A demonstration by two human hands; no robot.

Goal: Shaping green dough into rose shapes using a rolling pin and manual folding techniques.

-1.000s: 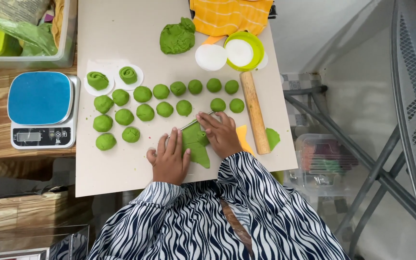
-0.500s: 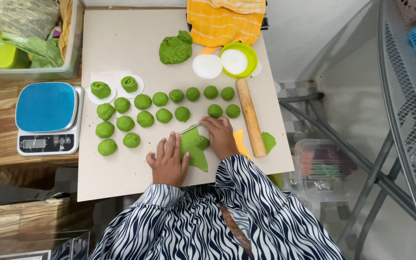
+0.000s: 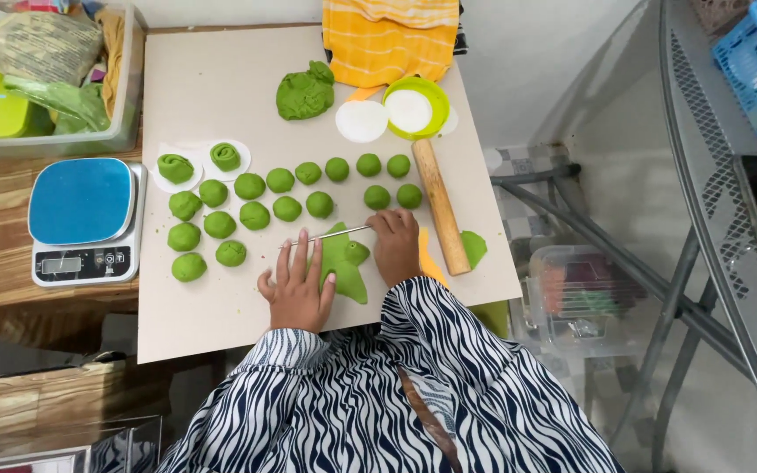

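Observation:
My left hand [image 3: 297,285] lies flat, fingers spread, on a piece of green dough [image 3: 343,267] near the front edge of a pale board [image 3: 212,88]. My right hand [image 3: 396,245] grips the end of a thin metal blade [image 3: 326,235] lying across the dough's far edge. A small dough ball [image 3: 357,252] sits on the dough between my hands. Several green dough balls [image 3: 286,208] stand in rows beyond the blade.
A wooden rolling pin [image 3: 441,206] lies right of my right hand. A big dough lump [image 3: 304,92], white discs [image 3: 362,121], a green-rimmed lid [image 3: 415,107] and an orange cloth [image 3: 387,39] sit at the far edge. A blue-topped scale [image 3: 85,219] stands left, a metal rack [image 3: 729,219] right.
My head has moved closer, so everything looks larger. The blade now lies along the dough's far edge, and my left hand has spread flatter over the dough.

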